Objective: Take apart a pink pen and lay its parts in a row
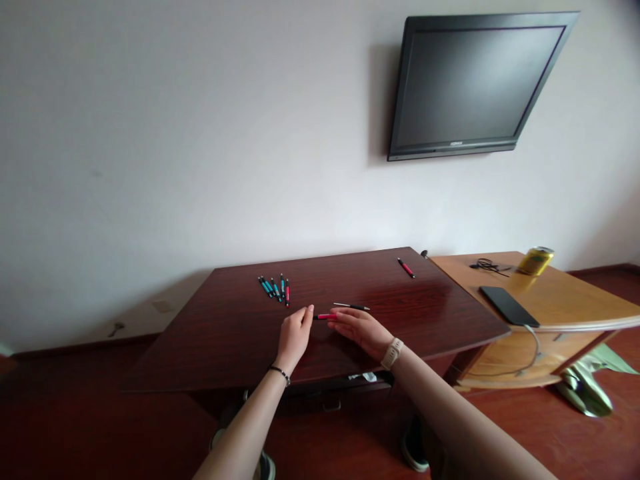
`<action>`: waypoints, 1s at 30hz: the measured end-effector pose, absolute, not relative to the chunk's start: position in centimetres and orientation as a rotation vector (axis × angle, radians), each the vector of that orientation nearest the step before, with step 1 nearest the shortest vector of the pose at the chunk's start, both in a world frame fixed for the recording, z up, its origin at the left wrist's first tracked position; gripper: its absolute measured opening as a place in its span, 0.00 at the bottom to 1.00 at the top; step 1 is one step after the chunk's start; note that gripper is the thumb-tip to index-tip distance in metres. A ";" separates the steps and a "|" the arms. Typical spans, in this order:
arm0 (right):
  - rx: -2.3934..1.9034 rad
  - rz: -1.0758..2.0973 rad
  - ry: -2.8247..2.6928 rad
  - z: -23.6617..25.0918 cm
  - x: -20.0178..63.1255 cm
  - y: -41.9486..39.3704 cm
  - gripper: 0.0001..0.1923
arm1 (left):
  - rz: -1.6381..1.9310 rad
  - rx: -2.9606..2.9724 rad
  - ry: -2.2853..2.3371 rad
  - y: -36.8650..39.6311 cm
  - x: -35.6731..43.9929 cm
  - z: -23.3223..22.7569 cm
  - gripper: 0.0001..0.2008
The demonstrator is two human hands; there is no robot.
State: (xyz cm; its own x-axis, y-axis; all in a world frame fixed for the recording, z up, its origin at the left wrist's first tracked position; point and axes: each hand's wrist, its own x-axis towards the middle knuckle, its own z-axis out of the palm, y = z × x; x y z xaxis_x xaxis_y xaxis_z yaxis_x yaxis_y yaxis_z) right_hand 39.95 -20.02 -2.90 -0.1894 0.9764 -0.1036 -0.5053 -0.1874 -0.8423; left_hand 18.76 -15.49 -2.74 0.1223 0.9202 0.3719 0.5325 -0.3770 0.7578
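Note:
A red pen with black ends [325, 317] lies level between my two hands, just over the dark table. My left hand [295, 335] is closed at the pen's left end, its fingers mostly hidden behind the back of the hand. With fingers fairly straight, my right hand [364, 331] pinches the right end. Just beyond the right hand rests a white-and-black pen [352, 306]. Several teal pens [271, 287] lie side by side at the left, with another red pen [287, 293] along their right side. One more red pen [406, 268] sits alone near the far right corner.
The dark wooden table [215, 340] stands by the wall. To its right, a lighter wooden cabinet [575, 303] carries a black phone [509, 306] with a white cable, a black cord [490, 267] and a yellow can [536, 261]. A television [480, 87] hangs above.

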 end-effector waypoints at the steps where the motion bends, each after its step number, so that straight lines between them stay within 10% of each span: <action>1: -0.830 1.628 -0.807 -3.1 39.9 -19.7 0.15 | 1.167 1.982 1.391 -15.6 18.9 -2.7 0.26; 30: -0.467 1.758 -0.025 -2.0 39.5 -16.1 0.07 | 1.194 2.019 1.324 -16.0 18.9 -2.6 0.23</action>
State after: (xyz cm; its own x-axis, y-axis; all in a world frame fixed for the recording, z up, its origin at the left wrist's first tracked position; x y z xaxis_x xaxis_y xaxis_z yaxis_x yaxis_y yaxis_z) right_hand 39.54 -16.09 -2.01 -0.1638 0.9411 -0.2957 -0.9324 -0.2456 -0.2652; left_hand 18.93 -16.03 -2.56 0.1668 0.8927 0.4187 0.5086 -0.4417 0.7391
